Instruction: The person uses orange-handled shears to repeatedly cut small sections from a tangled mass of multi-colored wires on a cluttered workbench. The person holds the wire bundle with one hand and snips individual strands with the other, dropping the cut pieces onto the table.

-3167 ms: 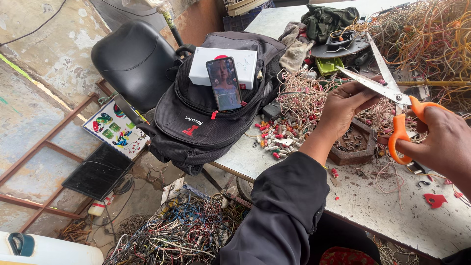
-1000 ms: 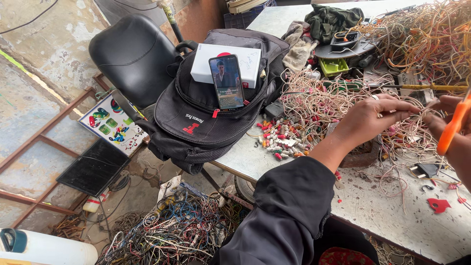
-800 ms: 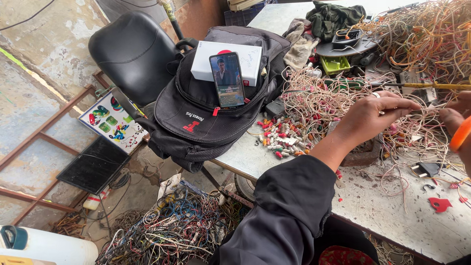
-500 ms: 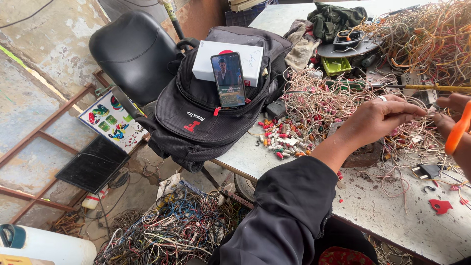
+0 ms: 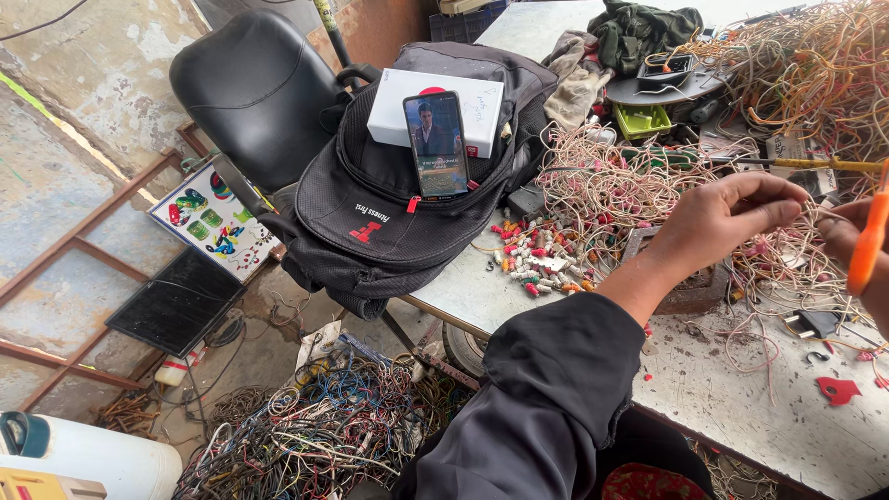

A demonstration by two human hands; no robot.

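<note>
At the bottom of the frame a dark sleeve [image 5: 546, 398] runs up to the left hand [image 5: 722, 218] at centre right, its fingers [image 5: 773, 199] pinched on thin pale wires [image 5: 787, 264] from the tangle on the worktop [image 5: 741, 398]. At the right edge the right hand [image 5: 861, 250] closes around orange-handled scissors [image 5: 869, 243]. Farther left lie small coloured connectors [image 5: 542, 259]; beyond them, at upper centre, a black backpack [image 5: 389, 213] carries a phone [image 5: 435, 143] leaning on a white box [image 5: 435, 102].

My left arm [image 5: 546, 398], in a dark sleeve, reaches forward and to the right. My left hand [image 5: 732, 218] is palm down, fingers bent loosely, fingertips pinched together. My right hand [image 5: 857, 245] shows only at the frame's edge, partly curled.
</note>
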